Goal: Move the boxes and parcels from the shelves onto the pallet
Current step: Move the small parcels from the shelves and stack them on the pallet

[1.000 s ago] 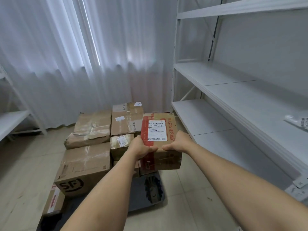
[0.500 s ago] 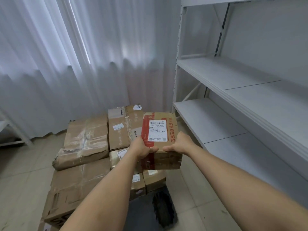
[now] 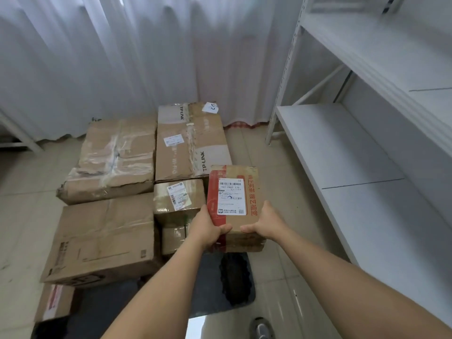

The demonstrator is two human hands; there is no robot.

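I hold a small brown box (image 3: 233,189) with red tape and a white shipping label out in front of me. My left hand (image 3: 208,228) grips its near left corner and my right hand (image 3: 266,225) grips its near right corner, thumbs on top. The box hangs above the right side of a dark pallet (image 3: 212,297) on the floor. Several cardboard boxes lie packed on the pallet: a TP-LINK box (image 3: 188,143) at the back, a taped box (image 3: 115,157) to its left, a large flat box (image 3: 102,238) nearer, a small labelled box (image 3: 178,199) beside my left hand.
White metal shelving (image 3: 354,148) runs along the right, its visible shelves bare. White curtains (image 3: 122,57) hang behind the pallet. Another small box (image 3: 55,302) sits at the pallet's near left. A shoe (image 3: 261,329) shows at the bottom edge. Pale tiled floor surrounds the pallet.
The view has tipped down and drawn closer to the pallet. The held box has come lower, over the pallet's right side. Both hands keep the same hold.
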